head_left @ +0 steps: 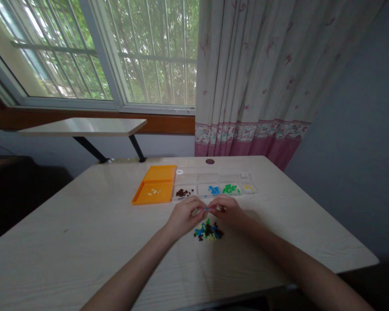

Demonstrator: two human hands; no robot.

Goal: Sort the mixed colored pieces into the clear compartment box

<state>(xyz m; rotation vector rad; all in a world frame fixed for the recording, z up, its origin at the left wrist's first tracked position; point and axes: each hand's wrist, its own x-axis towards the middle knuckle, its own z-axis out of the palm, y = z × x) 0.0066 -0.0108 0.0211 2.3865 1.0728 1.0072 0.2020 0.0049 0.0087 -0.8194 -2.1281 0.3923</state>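
My left hand (187, 214) and my right hand (227, 210) meet above the table, fingertips pinched together. Between them shows a tiny blue piece (207, 209), which looks like a small building brick. Just below the hands lies a mixed pile of small bricks (209, 231) in blue, green, brown and pale yellow. Behind the hands stands a clear compartment tray (207, 178). Its front compartments hold brown bricks (183, 192), blue bricks (214, 190), green bricks (231, 189) and a few yellow bricks (248, 188).
An orange two-part tray (164, 174) adjoins the clear tray on the left, with several whitish pieces (154, 191) in its front part. A raised shelf (87, 126) on black legs stands at the back left. A round hole (210, 161) is near the table's (84, 233) back edge.
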